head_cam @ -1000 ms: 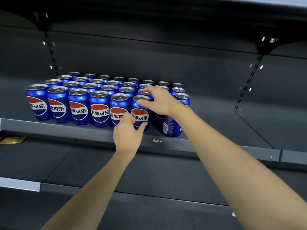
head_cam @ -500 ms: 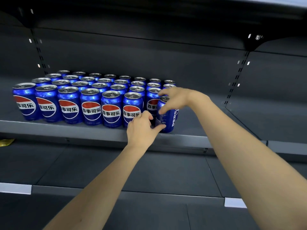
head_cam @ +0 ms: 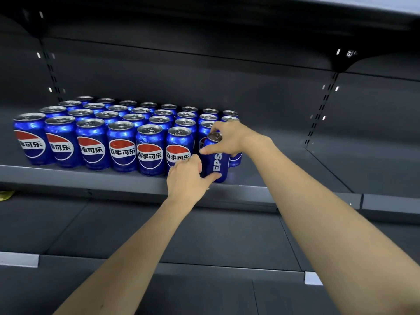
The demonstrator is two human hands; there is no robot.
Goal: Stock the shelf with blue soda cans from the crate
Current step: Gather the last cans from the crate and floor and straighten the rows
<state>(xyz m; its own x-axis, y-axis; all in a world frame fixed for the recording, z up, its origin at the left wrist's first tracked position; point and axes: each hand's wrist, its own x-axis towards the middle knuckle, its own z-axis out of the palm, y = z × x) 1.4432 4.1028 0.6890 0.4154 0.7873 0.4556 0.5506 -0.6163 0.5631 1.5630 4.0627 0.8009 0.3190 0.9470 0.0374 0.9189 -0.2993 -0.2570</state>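
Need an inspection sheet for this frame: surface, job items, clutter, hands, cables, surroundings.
Surface: dark grey shelf, bare to the right of the cans.
Job's things: block of blue cans standing upright in rows on the shelf's left part; front can at the block's right end, side label facing out. Crate not in view.
Clutter: yellow object at the left edge, on the level below.
Hands: right hand grips the front can at its top; left hand holds it near the base.
Cables: nothing seen.
Surroundings: lower shelf, slotted uprights, upper shelf overhead.
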